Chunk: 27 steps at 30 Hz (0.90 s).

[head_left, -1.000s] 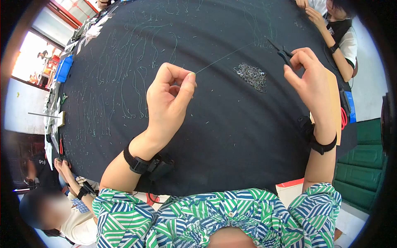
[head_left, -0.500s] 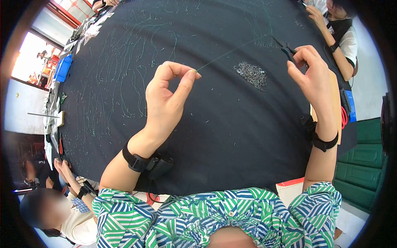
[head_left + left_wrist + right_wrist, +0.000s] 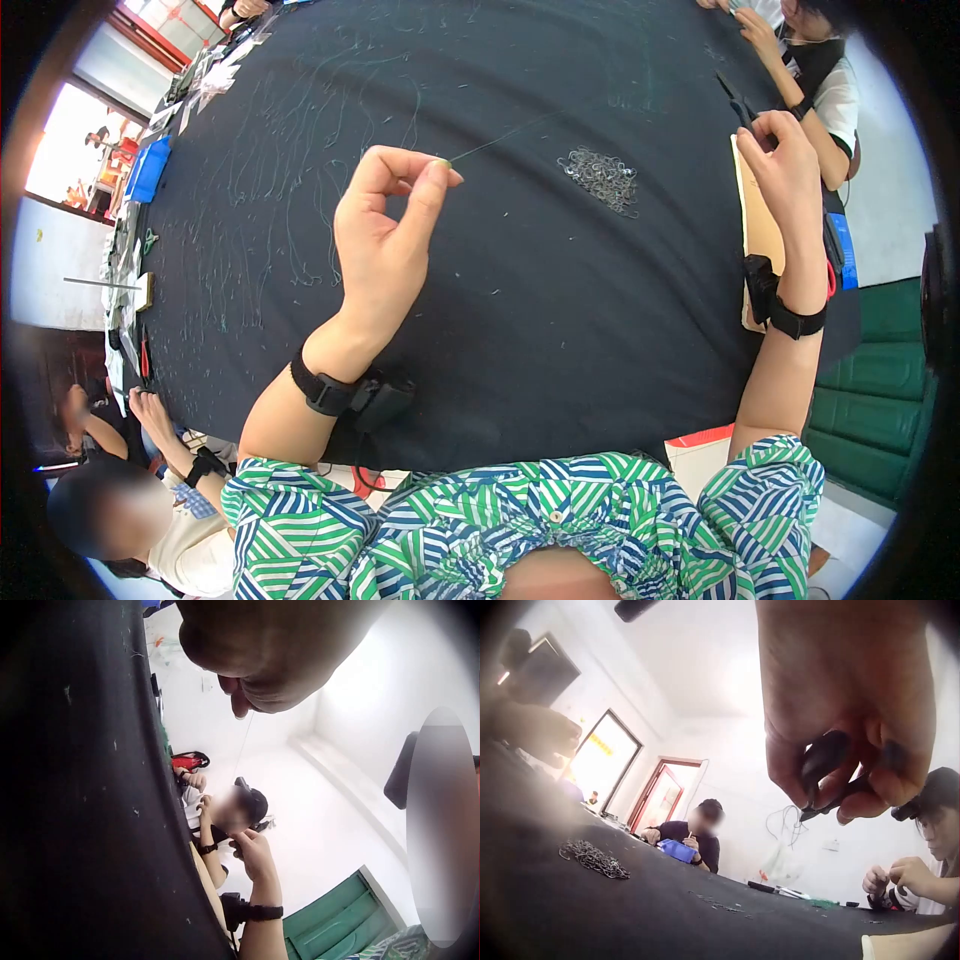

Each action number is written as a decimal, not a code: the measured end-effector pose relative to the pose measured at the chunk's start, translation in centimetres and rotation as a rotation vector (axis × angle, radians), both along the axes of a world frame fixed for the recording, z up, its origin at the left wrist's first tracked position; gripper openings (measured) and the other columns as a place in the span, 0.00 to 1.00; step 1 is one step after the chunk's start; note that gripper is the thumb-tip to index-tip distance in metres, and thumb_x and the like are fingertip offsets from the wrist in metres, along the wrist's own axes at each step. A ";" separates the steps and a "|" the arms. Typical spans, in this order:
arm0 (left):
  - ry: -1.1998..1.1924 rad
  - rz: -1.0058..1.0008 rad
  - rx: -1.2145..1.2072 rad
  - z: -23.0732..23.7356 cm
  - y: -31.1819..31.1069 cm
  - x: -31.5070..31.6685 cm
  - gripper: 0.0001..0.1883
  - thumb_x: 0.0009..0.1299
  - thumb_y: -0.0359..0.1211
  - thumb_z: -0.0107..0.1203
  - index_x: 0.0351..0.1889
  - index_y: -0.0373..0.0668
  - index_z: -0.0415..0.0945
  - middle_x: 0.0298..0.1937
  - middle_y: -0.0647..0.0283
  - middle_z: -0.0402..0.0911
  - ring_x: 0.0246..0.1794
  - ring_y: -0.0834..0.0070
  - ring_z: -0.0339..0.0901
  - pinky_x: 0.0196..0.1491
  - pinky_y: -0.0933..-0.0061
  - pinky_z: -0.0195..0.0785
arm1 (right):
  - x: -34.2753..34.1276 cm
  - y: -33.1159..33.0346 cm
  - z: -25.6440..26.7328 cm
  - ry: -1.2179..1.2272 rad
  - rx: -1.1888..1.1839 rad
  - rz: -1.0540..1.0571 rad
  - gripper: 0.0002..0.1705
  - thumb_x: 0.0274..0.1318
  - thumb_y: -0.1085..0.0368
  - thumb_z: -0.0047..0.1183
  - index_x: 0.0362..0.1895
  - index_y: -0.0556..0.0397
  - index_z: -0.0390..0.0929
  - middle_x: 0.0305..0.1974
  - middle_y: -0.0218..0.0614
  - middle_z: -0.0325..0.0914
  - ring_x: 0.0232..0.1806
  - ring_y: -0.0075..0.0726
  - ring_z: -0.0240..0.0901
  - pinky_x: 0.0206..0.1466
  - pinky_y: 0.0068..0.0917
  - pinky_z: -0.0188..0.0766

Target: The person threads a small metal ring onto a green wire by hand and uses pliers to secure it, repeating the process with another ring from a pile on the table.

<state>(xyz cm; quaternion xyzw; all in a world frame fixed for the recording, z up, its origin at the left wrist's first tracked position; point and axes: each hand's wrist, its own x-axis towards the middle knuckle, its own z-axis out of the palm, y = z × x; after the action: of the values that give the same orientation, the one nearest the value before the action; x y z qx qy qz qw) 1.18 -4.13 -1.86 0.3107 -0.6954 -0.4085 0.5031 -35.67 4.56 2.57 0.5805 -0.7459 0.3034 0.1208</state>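
Observation:
In the head view my left hand (image 3: 385, 235) is raised over the black cloth, pinching a fine green line (image 3: 500, 137) between thumb and forefinger. The line runs up and right from the fingertips and fades against the cloth. Far to the right, my right hand (image 3: 785, 180) grips dark long-nose pliers (image 3: 735, 97), slim tips pointing away and slightly left. Fingers wrap the black handles (image 3: 826, 754) in the right wrist view. Between the hands, beyond them, lies a heap of small curved metal pieces (image 3: 600, 180), like hooks.
Many green line lengths (image 3: 265, 190) lie across the left of the black cloth (image 3: 560, 370), with small clippings. A tan board (image 3: 757, 205) lies beneath my right forearm. Blue boxes (image 3: 148, 170) stand at the left edge. Other people sit at the right and lower left.
My right hand has moved to the right with the pliers, away from the metal heap. My left hand has shifted slightly left, still pinching the line.

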 end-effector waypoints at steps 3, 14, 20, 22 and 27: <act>0.069 0.024 0.037 0.1 0.0 0.0 0.06 0.75 0.32 0.55 0.38 0.39 0.76 0.36 0.68 0.81 0.36 0.86 0.72 0.43 0.81 0.64 | 2.5 -0.2 0.0 -0.077 0.005 0.174 0.13 0.53 0.62 0.56 0.33 0.60 0.73 0.31 0.40 0.71 0.31 0.37 0.70 0.37 0.31 0.68; 0.079 -0.101 0.149 0.2 0.2 -0.1 0.04 0.75 0.31 0.55 0.40 0.41 0.75 0.37 0.69 0.81 0.37 0.87 0.72 0.43 0.83 0.64 | 7.8 1.6 1.2 -0.123 0.515 0.536 0.12 0.47 0.67 0.60 0.30 0.57 0.69 0.38 0.37 0.70 0.40 0.40 0.69 0.43 0.31 0.66; -0.120 -0.227 0.129 0.2 0.7 -0.2 0.03 0.73 0.29 0.58 0.40 0.40 0.79 0.36 0.70 0.80 0.38 0.86 0.75 0.43 0.83 0.66 | 12.1 2.5 -0.7 -0.075 0.613 0.782 0.11 0.45 0.70 0.63 0.30 0.55 0.72 0.41 0.38 0.72 0.48 0.44 0.69 0.48 0.37 0.69; -0.123 -0.200 0.090 0.3 1.1 -0.5 0.03 0.69 0.29 0.62 0.37 0.40 0.82 0.32 0.71 0.80 0.32 0.87 0.71 0.37 0.82 0.63 | 12.5 2.6 -1.2 -0.015 0.557 0.785 0.12 0.44 0.70 0.65 0.30 0.55 0.73 0.42 0.37 0.73 0.49 0.43 0.68 0.48 0.35 0.69; -0.291 -0.205 -0.118 1.4 1.6 -0.3 0.02 0.67 0.25 0.63 0.36 0.37 0.83 0.34 0.68 0.81 0.34 0.85 0.75 0.35 0.82 0.65 | 12.7 2.5 -0.9 0.092 0.432 0.764 0.12 0.44 0.70 0.66 0.34 0.53 0.76 0.44 0.35 0.73 0.42 0.35 0.72 0.40 0.28 0.69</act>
<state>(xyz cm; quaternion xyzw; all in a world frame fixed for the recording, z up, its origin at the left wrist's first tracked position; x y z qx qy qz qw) 0.92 -2.51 -0.46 0.2640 -0.8116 -0.3666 0.3703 -22.93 7.08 1.66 0.8394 -0.5180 0.1370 -0.0912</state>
